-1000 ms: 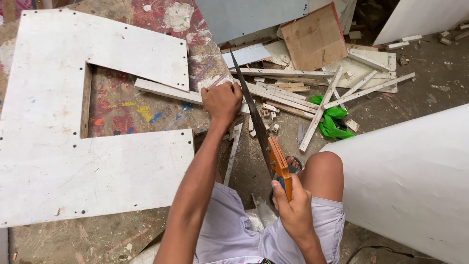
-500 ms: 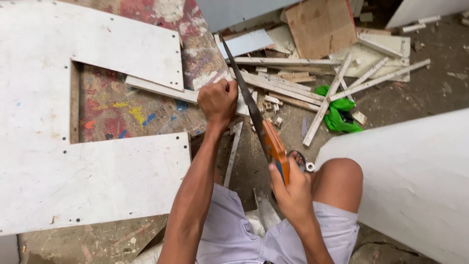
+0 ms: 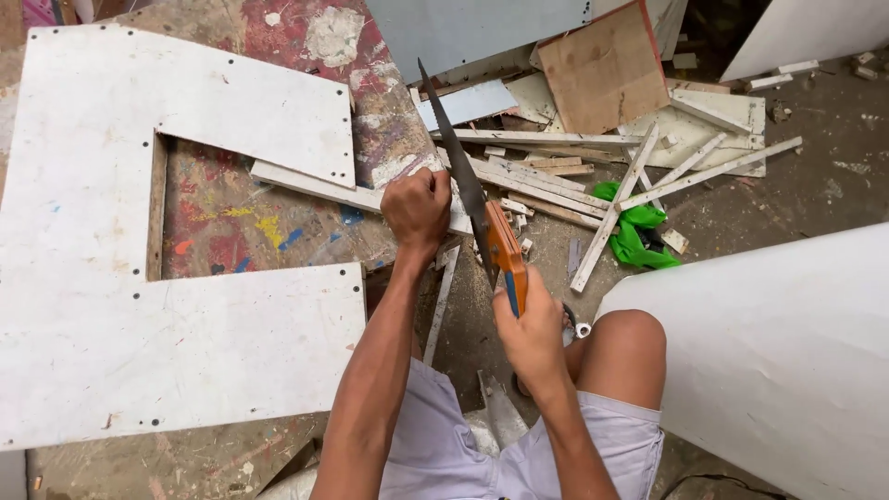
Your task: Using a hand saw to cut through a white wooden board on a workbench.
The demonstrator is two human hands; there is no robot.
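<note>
Here, the left hand [image 3: 417,208] is clenched down on one white strip [image 3: 319,188] lying across the paint-stained bench [image 3: 231,222]. Just right, the right hand [image 3: 530,338] wraps one orange-handled saw [image 3: 472,199], blade pointing far; one green rag [image 3: 634,236] lies right among offcuts.

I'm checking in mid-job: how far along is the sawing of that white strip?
Done: many cut offcuts lie on the floor beyond the workbench. In hand: the left hand pins the white strip at the bench edge; the right hand holds the handsaw, blade at the strip beside that hand. Left: the cut's depth is hidden, so I can't tell whether it's through.
</note>
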